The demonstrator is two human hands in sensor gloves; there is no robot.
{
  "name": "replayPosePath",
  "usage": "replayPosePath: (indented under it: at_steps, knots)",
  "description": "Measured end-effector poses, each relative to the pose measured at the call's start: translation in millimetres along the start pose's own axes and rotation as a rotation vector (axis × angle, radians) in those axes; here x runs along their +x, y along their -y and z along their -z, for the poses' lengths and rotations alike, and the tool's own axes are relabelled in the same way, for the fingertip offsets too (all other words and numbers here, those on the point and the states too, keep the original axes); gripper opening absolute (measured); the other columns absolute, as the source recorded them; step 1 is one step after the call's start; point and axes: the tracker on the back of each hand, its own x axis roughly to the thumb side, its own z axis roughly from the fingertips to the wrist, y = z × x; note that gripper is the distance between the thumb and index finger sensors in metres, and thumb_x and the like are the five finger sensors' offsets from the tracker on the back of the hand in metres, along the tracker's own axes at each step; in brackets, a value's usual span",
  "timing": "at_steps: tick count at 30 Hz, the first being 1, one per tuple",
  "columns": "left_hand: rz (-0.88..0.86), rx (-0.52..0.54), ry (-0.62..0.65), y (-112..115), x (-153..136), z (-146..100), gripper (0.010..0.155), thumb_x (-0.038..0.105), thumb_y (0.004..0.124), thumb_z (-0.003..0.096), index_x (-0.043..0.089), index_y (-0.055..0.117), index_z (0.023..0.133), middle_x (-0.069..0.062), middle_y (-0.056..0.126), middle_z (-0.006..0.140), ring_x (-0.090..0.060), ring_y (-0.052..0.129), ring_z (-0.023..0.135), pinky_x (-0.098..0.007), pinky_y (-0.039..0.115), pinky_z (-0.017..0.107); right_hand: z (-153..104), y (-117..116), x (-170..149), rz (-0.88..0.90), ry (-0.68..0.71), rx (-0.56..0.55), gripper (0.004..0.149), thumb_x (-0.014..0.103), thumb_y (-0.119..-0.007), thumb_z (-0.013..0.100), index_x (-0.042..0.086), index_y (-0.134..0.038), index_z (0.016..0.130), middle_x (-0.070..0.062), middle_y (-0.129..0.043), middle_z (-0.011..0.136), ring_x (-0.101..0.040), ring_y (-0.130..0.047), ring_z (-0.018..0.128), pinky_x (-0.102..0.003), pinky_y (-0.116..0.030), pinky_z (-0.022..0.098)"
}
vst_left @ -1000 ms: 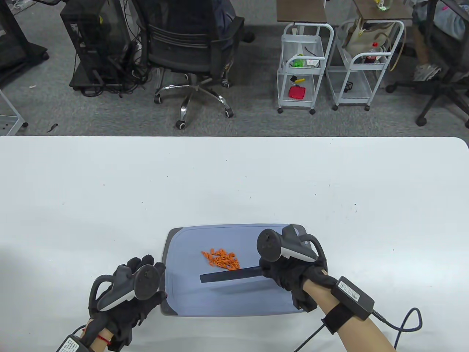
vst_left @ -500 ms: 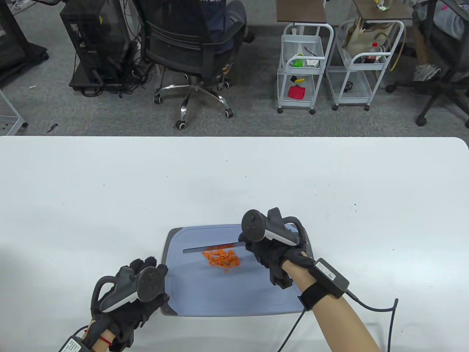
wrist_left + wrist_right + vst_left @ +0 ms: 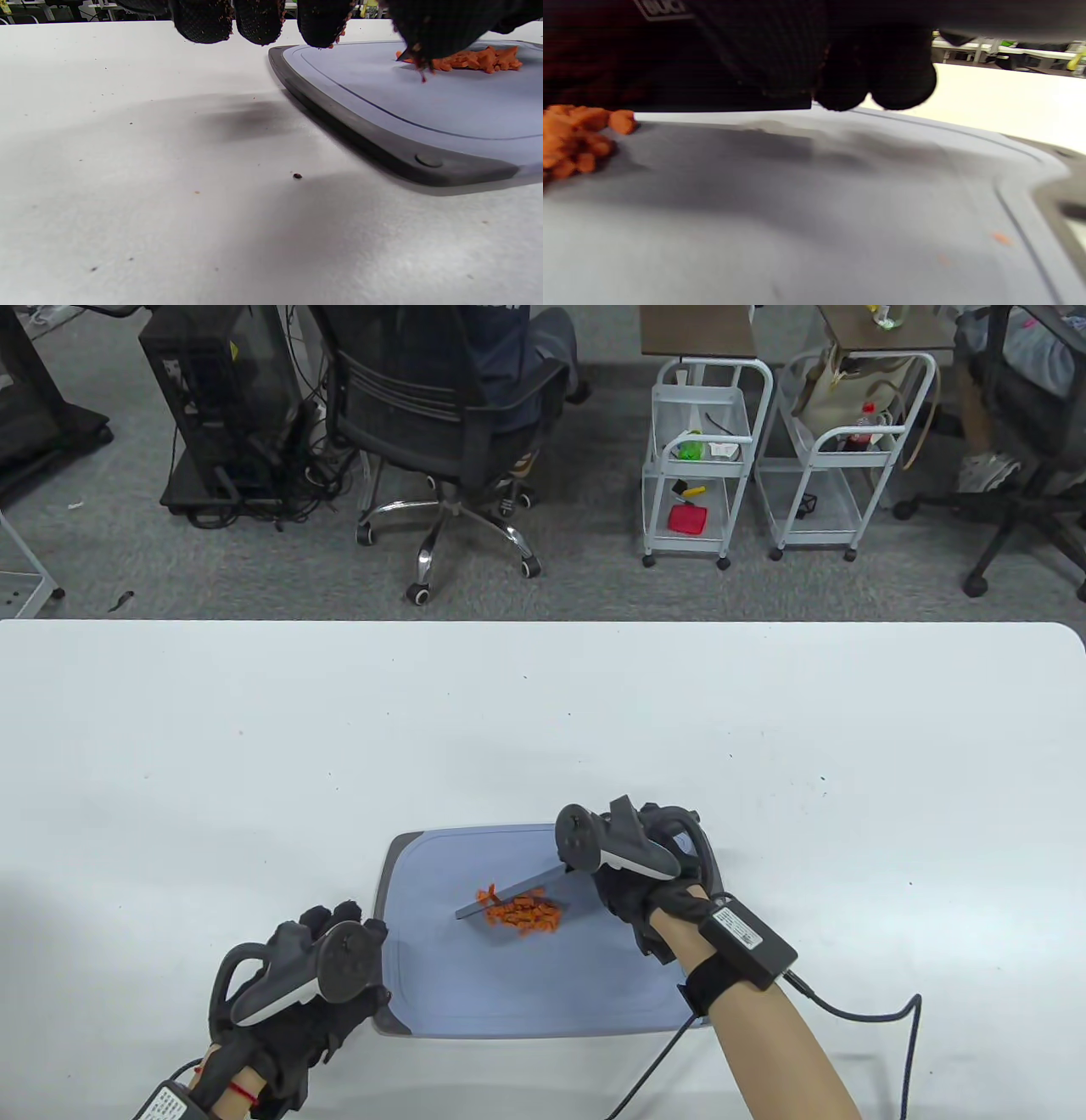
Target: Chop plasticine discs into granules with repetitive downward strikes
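Right hand (image 3: 638,891) grips a knife (image 3: 507,892) over orange plasticine granules (image 3: 526,916); left hand (image 3: 293,984), fingers loosely spread, touches the cutting board (image 3: 543,993) edge.

Orange plasticine granules (image 3: 526,916), heaped mid cutting board (image 3: 424,993)

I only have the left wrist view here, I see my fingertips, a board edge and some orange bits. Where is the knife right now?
Observer: The knife is in the right hand, its blade slanting down-left into the orange pile.
Operator: Is my left hand holding the board?
Observer: In the table view the left hand sits at the cutting board's near-left corner, away from the pile.
Operator: Are any pieces off to the side?
Observer: The right wrist view shows a couple of orange specks on the board near its right edge.
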Motion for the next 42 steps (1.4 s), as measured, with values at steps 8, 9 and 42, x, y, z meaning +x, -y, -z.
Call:
replayPosePath:
  at_steps: [8,9,42]
  knots:
    - [0.008,-0.012,0.014,3,5,0,0.079,0.063,0.064,0.0367,0.032,0.052,0.108,-0.012,0.048,0.123,-0.048,0.055,0.108,-0.065,0.049,0.075,-20,1,-5,0.165,-0.063,-0.029,0.048,0.027,-0.089,0.048,0.034,-0.084,0.096,-0.007,-0.089,0.087,-0.036,-0.097,0.072,-0.066,-0.064,0.065]
    - [0.007,-0.015,0.019,4,6,0,0.079,0.063,0.064,0.0367,0.032,0.052,0.108,-0.012,0.048,0.123,-0.048,0.055,0.108,-0.065,0.049,0.075,-24,3,-4,0.179,-0.073,-0.043,0.048,0.028,-0.088,0.048,0.031,-0.085,0.096,-0.008,-0.090,0.086,-0.036,-0.098,0.070,-0.066,-0.066,0.063]
    - [0.031,-0.014,0.071,7,21,-3,0.079,0.062,0.064,0.0366,0.032,0.052,0.108,-0.012,0.046,0.123,-0.047,0.055,0.108,-0.065,0.048,0.075,-121,-34,-27,-0.036,-0.718,0.006,0.055,0.043,-0.081,0.046,0.023,-0.083,0.097,-0.020,-0.089,0.085,-0.032,-0.111,0.038,-0.051,-0.088,0.034]
